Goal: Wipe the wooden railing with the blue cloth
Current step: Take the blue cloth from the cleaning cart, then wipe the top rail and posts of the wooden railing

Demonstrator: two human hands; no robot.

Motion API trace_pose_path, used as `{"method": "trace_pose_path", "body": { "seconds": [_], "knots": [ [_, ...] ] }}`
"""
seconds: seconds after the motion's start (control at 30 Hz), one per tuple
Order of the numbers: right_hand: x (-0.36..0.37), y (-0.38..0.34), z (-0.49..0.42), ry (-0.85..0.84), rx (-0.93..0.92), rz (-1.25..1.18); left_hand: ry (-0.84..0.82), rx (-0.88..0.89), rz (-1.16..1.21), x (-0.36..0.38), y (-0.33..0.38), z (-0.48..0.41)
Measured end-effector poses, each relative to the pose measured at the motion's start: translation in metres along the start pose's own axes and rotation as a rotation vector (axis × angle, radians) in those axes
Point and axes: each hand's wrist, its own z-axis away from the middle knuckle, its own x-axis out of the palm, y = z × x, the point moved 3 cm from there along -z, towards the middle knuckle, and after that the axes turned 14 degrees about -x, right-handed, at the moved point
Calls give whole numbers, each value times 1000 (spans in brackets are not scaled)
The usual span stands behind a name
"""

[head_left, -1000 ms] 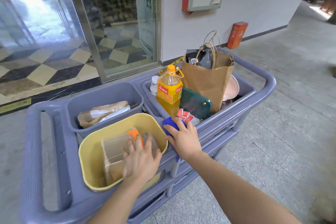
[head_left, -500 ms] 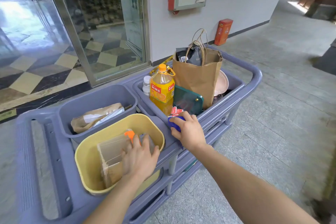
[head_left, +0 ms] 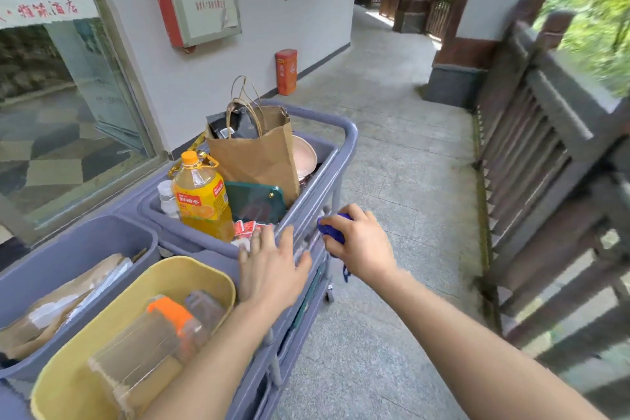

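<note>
1. Grey stone paving (head_left: 402, 133) is running down a covered walkway, with a white and grey wall (head_left: 306, 10) on the left and greenery showing beyond the open side on the right.
2. Along that right side the railing (head_left: 545, 153) is standing, dark and wooden, blurred in this view and well apart from both hands.
3. At lower left a grey cart (head_left: 337, 153) is holding two grey bins and a yellow tub (head_left: 68, 382).
4. In the far bin a paper bag (head_left: 262, 153) is standing upright behind an oil bottle (head_left: 201, 194), and a green case (head_left: 255, 201) is leaning beside them.
5. Over the cart's near edge the left hand (head_left: 272, 269) is hovering open, fingers spread, gripping nothing.
6. Just off the cart's right side the right hand (head_left: 361, 245) is clenching the cloth (head_left: 329, 228), a bunched blue wad with a strand hanging below the wrist.
</note>
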Motion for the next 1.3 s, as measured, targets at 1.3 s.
{"method": "trace_pose_path", "body": {
  "seconds": [1.3],
  "knots": [
    [-329, 123, 523, 666, 1093, 759, -275, 1436, 415, 39, 521, 321]
  ]
}}
